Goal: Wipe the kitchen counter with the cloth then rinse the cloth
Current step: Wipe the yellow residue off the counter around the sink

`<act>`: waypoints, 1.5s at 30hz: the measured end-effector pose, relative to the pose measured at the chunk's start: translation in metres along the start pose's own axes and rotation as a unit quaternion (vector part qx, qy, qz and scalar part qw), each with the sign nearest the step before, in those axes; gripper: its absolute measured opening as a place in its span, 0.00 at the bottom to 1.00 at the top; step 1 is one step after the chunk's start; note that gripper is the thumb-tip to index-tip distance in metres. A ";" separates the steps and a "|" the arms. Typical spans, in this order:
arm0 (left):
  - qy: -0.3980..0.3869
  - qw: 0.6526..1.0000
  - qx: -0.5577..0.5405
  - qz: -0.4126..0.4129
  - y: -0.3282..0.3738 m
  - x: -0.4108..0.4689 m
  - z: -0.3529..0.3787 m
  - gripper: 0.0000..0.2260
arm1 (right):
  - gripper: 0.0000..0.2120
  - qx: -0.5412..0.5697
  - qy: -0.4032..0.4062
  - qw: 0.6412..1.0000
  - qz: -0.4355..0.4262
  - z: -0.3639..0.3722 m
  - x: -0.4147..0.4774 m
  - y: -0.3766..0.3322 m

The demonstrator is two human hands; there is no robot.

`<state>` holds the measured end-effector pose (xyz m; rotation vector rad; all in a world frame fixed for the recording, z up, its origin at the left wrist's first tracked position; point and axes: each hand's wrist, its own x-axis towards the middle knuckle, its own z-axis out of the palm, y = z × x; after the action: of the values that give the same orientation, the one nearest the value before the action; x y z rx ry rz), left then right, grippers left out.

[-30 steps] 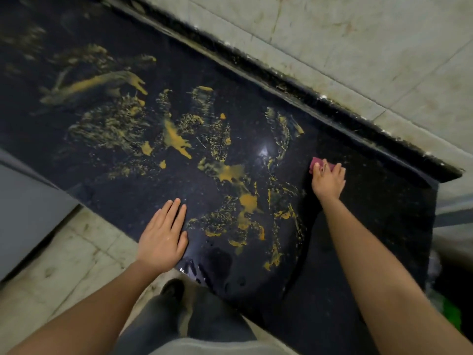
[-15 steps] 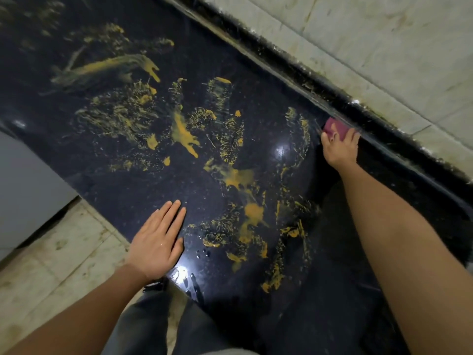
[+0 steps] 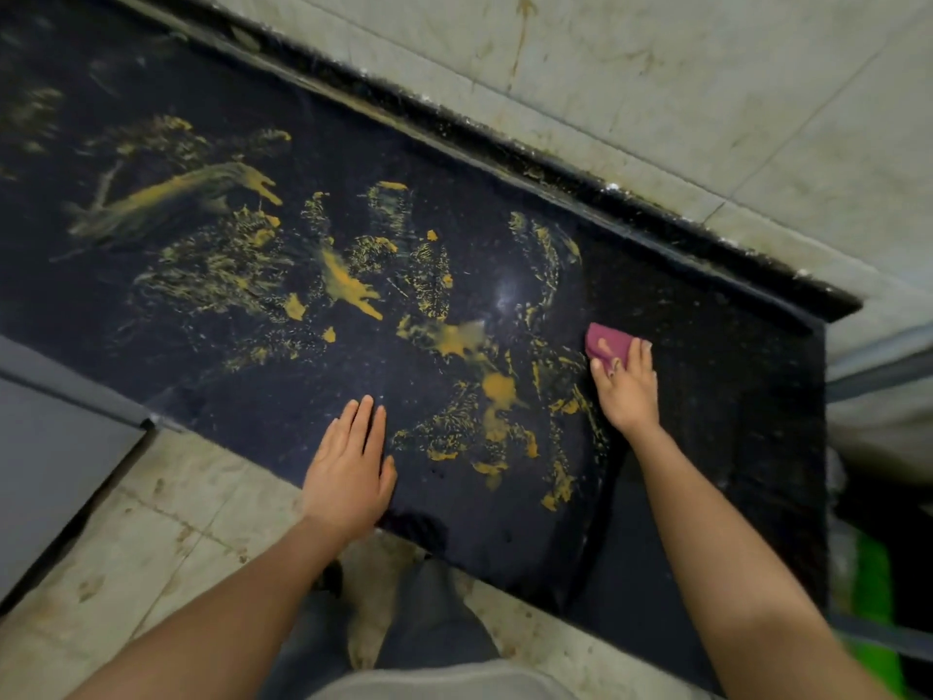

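On the dark counter [image 3: 707, 346], at the right-hand edge of the yellow smears [image 3: 454, 341], we have the right hand [image 3: 626, 386] pressing a small magenta cloth [image 3: 608, 345] flat against the stone, fingers spread over its near half rather than curled round it, so it is pinned under the palm and fingertips more than gripped. Our left hand [image 3: 348, 467] lies open and flat near the front edge of the counter, holding nothing and seemingly bracing us. We judge that we are in the wiping step and early in it: the stone to the right of the cloth looks largely free of yellow, while thick streaks and blobs spread from just beside the cloth far across to the left. The next move, as we read it, calls for dragging the cloth leftward through the nearest blobs with firm downward pressure, and lifting or shifting the left hand once the strokes reach it. No tap or sink shows here, so the rinsing must wait and we cannot tell where it would happen.
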<state>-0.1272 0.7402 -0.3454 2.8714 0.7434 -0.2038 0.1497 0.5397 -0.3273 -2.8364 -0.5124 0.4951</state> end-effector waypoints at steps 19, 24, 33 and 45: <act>0.015 0.980 -0.129 0.152 -0.074 0.004 -0.020 0.23 | 0.54 0.001 0.029 0.988 0.149 0.107 -0.313 -0.039; 0.012 0.984 -0.092 0.153 -0.083 0.017 -0.026 0.23 | 0.30 0.288 0.103 0.930 0.204 0.098 -0.320 -0.050; 0.017 0.984 -0.036 0.174 -0.096 0.027 -0.015 0.22 | 0.22 0.396 0.272 0.826 0.295 0.026 -0.255 -0.061; 0.063 0.984 0.010 0.168 -0.095 0.029 -0.009 0.32 | 0.23 0.221 0.186 0.933 0.215 -0.011 -0.027 -0.023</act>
<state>-0.1479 0.8373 -0.3540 2.9927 0.2651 0.0156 0.1231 0.5486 -0.3030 -2.4945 0.2693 0.1031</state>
